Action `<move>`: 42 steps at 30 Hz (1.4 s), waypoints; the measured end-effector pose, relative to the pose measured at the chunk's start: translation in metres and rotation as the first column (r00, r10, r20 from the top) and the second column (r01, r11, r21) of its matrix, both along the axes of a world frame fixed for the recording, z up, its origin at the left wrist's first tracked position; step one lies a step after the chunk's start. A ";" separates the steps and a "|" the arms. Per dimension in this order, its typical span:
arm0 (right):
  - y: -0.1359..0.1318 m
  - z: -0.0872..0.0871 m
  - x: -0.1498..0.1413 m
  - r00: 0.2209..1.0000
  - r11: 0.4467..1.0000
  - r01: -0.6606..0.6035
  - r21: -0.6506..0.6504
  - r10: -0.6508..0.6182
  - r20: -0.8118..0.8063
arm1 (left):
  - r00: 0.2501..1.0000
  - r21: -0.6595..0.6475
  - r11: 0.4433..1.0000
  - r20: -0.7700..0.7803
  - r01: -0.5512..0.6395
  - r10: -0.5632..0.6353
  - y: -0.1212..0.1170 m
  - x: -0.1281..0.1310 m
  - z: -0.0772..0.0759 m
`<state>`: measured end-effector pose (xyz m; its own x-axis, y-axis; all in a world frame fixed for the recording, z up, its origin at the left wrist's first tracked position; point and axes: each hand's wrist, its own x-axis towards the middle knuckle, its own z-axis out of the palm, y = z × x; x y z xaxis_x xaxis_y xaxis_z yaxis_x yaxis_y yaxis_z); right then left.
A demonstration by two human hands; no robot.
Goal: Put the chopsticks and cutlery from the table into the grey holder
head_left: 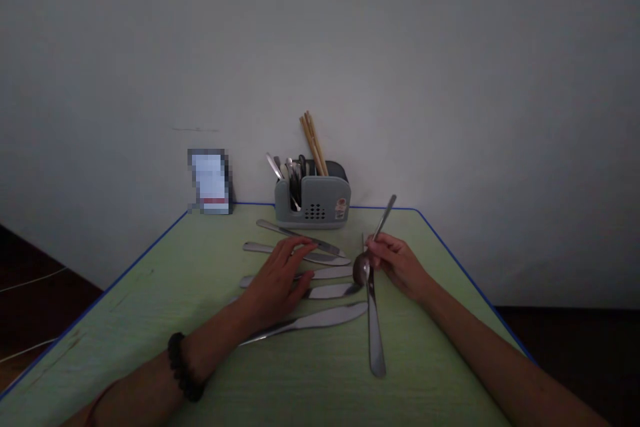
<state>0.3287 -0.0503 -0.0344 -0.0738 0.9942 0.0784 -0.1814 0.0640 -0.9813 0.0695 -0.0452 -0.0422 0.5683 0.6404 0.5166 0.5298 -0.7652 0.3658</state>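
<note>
My right hand (395, 263) pinches a metal spoon (384, 217) by its handle, with the bowl pointing down and the handle end up towards the wall. Below the spoon lies a metal piece of cutlery (376, 347) with its handle towards me; its far end is partly covered. My left hand (277, 280), fingers stretched out, rests over several table knives spread crosswise, including a front knife (333, 317) and a back knife (280, 230). It hides parts of the middle knives; whether the fingertips press on any I cannot tell.
Against the wall stands a grey cutlery holder (327, 197) with several pieces of metal cutlery and wooden chopsticks (314, 143). A blurred phone-like screen (210, 180) leans at the back left. The green table (430, 373) has a blue edge.
</note>
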 end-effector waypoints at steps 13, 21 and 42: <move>-0.002 0.004 0.005 0.971 0.980 -0.198 -0.029 0.200 0.130 | 0.999 -0.010 1.000 -0.032 0.018 -0.018 0.002 0.001 -0.001; -0.008 0.018 0.003 0.873 0.913 -0.401 -0.076 0.406 0.272 | 0.989 0.092 0.987 -0.078 0.130 -0.123 0.004 0.000 -0.001; 0.008 -0.001 0.007 0.961 0.984 -0.114 -0.139 0.073 -0.268 | 0.998 0.074 0.995 0.017 -0.059 0.058 -0.001 0.001 0.010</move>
<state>0.3352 -0.0419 -0.0356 -0.1639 0.9855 -0.0439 -0.4307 -0.1115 -0.8956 0.0701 -0.0465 -0.0320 0.5228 0.6317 0.5724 0.5695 -0.7585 0.3169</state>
